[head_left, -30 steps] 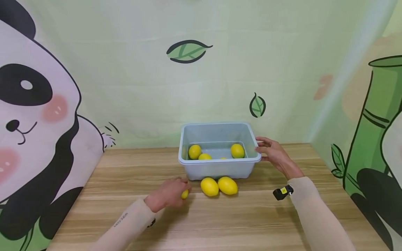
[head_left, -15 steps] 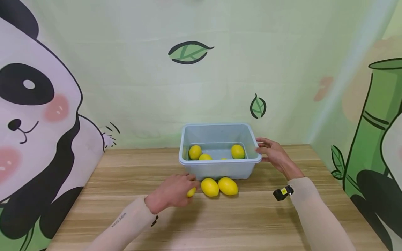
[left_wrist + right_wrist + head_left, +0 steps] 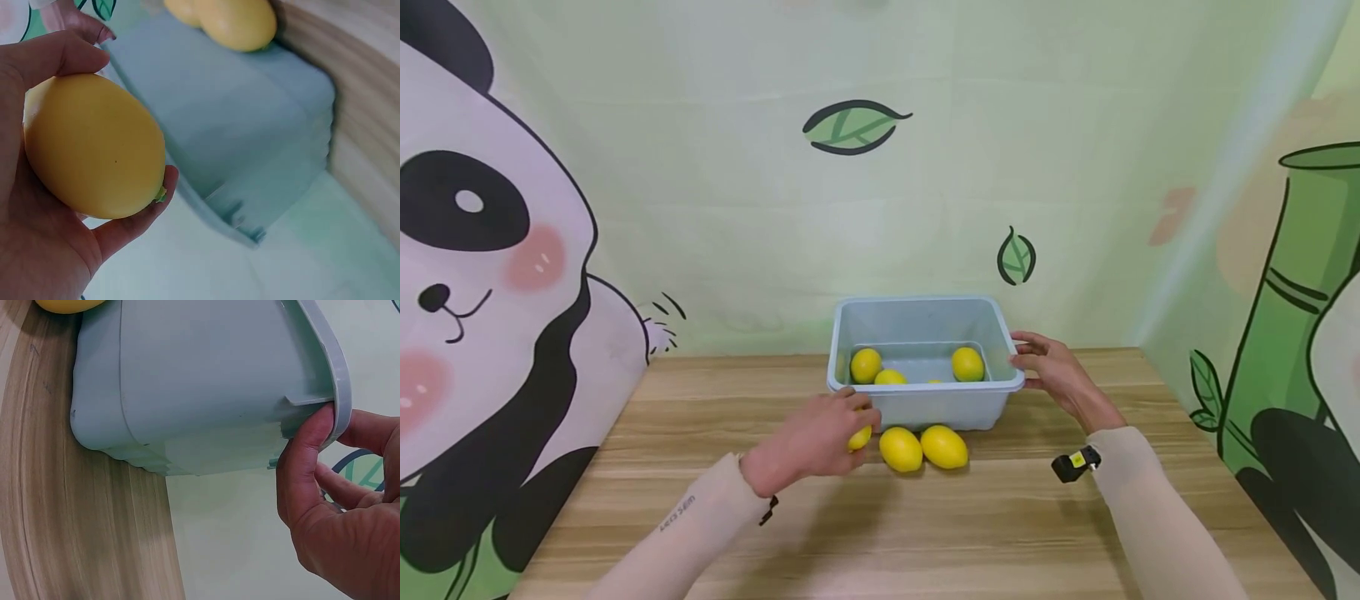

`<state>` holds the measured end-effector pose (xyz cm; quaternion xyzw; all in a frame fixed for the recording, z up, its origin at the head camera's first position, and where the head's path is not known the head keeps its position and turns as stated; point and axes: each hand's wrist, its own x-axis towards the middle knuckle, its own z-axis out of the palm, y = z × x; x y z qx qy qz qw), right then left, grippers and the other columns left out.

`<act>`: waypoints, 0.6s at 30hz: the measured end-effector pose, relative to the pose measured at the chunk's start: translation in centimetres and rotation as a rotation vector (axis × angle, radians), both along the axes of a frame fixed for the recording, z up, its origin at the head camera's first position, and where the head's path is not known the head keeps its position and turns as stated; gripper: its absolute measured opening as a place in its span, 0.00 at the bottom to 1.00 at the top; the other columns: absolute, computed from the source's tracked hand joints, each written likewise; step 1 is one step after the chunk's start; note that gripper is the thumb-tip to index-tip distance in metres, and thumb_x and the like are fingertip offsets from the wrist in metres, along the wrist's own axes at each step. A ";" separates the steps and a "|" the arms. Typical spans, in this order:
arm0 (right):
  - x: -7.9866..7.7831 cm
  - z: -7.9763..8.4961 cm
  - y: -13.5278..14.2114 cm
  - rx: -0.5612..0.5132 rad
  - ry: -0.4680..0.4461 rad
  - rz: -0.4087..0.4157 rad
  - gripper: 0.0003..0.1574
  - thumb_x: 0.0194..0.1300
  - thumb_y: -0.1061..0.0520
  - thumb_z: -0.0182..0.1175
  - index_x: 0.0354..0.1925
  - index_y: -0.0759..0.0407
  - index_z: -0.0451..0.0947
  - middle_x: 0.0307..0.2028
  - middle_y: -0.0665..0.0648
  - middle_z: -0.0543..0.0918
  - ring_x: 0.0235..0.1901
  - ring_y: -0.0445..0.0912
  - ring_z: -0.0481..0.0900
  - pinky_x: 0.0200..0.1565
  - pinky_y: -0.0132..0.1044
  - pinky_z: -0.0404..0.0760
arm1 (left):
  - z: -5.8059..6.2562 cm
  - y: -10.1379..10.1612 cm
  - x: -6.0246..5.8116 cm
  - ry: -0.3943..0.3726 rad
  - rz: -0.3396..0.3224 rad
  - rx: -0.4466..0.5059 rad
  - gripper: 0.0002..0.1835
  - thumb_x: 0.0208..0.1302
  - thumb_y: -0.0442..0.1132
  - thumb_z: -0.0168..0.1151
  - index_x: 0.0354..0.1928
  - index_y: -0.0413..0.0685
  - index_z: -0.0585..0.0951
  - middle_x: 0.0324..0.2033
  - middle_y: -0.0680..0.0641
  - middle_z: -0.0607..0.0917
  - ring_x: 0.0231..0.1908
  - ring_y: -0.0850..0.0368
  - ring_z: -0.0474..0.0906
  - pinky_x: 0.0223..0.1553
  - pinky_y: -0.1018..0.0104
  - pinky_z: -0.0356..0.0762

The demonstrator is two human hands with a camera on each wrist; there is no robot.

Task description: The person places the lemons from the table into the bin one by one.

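Note:
My left hand (image 3: 816, 433) grips a yellow lemon (image 3: 94, 147), thumb on one side and fingers curled round the other, in front of the bin's near left corner. A small green stem end shows on this lemon in the left wrist view. My right hand (image 3: 1056, 371) pinches the right rim of a pale blue plastic bin (image 3: 936, 408). Inside the bin lie several lemons, among them one at the left (image 3: 866, 366) and one at the right (image 3: 967, 364); the front wall partly hides others. Two more lemons (image 3: 901, 450) sit side by side on the table before the bin.
The wood-grain table (image 3: 970, 533) reaches back to a green printed backdrop (image 3: 737, 208) close behind the bin. A cartoon panda (image 3: 482, 250) covers its left side, and printed bamboo stands at the right. Each wrist wears a small black device (image 3: 1077, 463).
My left hand, with the lemon in its grip, has moved right and then up from the table toward the bin's front left corner. My right hand stays on the rim.

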<state>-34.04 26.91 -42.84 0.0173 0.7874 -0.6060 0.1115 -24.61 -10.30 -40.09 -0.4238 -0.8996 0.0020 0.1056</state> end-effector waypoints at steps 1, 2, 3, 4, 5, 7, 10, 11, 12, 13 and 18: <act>0.0 0.0 0.0 -0.002 -0.002 0.001 0.37 0.71 0.58 0.55 0.74 0.54 0.57 0.67 0.66 0.65 0.58 0.57 0.72 0.56 0.46 0.81 | 0.3 0.0 -0.1 0.018 -0.007 0.006 0.11 0.55 0.47 0.70 0.39 0.56 0.80 0.39 0.53 0.80 0.38 0.55 0.76 0.31 0.64 0.77; 0.0 0.1 0.0 -0.003 -0.004 0.001 0.37 0.71 0.58 0.54 0.74 0.54 0.57 0.67 0.66 0.65 0.58 0.57 0.72 0.56 0.46 0.81 | 0.6 0.0 -0.2 0.030 -0.011 0.013 0.11 0.55 0.46 0.70 0.39 0.55 0.80 0.38 0.53 0.80 0.37 0.55 0.76 0.31 0.64 0.77; 0.0 0.1 0.0 -0.006 -0.005 0.002 0.37 0.71 0.58 0.54 0.74 0.54 0.57 0.67 0.66 0.65 0.58 0.56 0.72 0.56 0.46 0.81 | 0.8 0.1 -0.3 0.042 -0.011 0.017 0.11 0.55 0.47 0.69 0.39 0.55 0.80 0.38 0.53 0.80 0.36 0.56 0.75 0.29 0.65 0.75; 0.0 0.1 0.0 -0.008 -0.007 0.001 0.37 0.71 0.58 0.54 0.74 0.54 0.57 0.67 0.66 0.65 0.58 0.56 0.72 0.56 0.46 0.82 | 1.1 0.1 -0.5 0.050 -0.012 0.022 0.11 0.55 0.46 0.69 0.39 0.55 0.80 0.37 0.53 0.79 0.35 0.56 0.75 0.28 0.66 0.74; 0.0 0.1 0.0 -0.011 -0.008 -0.001 0.37 0.71 0.58 0.54 0.74 0.54 0.57 0.67 0.66 0.65 0.58 0.56 0.72 0.55 0.45 0.82 | 1.4 0.2 -0.6 0.058 -0.013 0.029 0.11 0.55 0.46 0.69 0.39 0.54 0.80 0.36 0.53 0.79 0.34 0.56 0.74 0.27 0.67 0.73; -0.1 0.1 0.1 -0.015 -0.010 -0.003 0.37 0.71 0.58 0.54 0.74 0.54 0.57 0.67 0.65 0.65 0.58 0.55 0.72 0.53 0.42 0.83 | 2.1 0.3 -0.9 0.057 -0.011 0.040 0.11 0.54 0.44 0.68 0.39 0.53 0.80 0.34 0.53 0.78 0.32 0.57 0.73 0.25 0.68 0.71; -0.2 0.1 0.1 -0.017 -0.013 -0.006 0.37 0.71 0.58 0.54 0.74 0.53 0.57 0.67 0.65 0.65 0.57 0.54 0.72 0.50 0.40 0.84 | 3.1 0.6 -1.2 0.046 0.001 0.054 0.12 0.55 0.44 0.67 0.41 0.53 0.81 0.36 0.53 0.78 0.33 0.57 0.73 0.25 0.68 0.70; -0.2 0.1 0.1 -0.017 -0.010 -0.005 0.37 0.71 0.58 0.54 0.74 0.54 0.57 0.68 0.66 0.65 0.57 0.54 0.72 0.50 0.39 0.84 | 3.4 0.8 -1.4 0.041 0.002 0.061 0.11 0.56 0.43 0.66 0.42 0.52 0.81 0.37 0.53 0.79 0.34 0.56 0.74 0.24 0.68 0.71; -0.1 0.1 0.1 -0.018 -0.011 -0.005 0.37 0.71 0.58 0.54 0.74 0.54 0.57 0.67 0.66 0.65 0.57 0.54 0.72 0.50 0.39 0.84 | 3.8 0.9 -1.5 0.035 0.004 0.069 0.12 0.56 0.43 0.65 0.42 0.52 0.81 0.38 0.52 0.80 0.35 0.56 0.74 0.24 0.67 0.72; -0.1 0.1 0.1 -0.017 -0.011 -0.004 0.37 0.71 0.58 0.54 0.74 0.54 0.57 0.68 0.66 0.65 0.57 0.54 0.72 0.49 0.39 0.84 | 4.1 1.1 -1.6 0.033 0.005 0.077 0.12 0.57 0.43 0.65 0.43 0.52 0.82 0.39 0.52 0.80 0.36 0.55 0.75 0.25 0.66 0.73; 0.1 0.1 0.1 -0.018 -0.011 -0.004 0.37 0.71 0.59 0.54 0.74 0.54 0.57 0.67 0.66 0.65 0.58 0.56 0.72 0.50 0.40 0.84 | 5.5 1.8 -2.4 0.035 0.020 0.089 0.12 0.58 0.43 0.65 0.44 0.53 0.82 0.41 0.52 0.82 0.39 0.54 0.77 0.28 0.63 0.78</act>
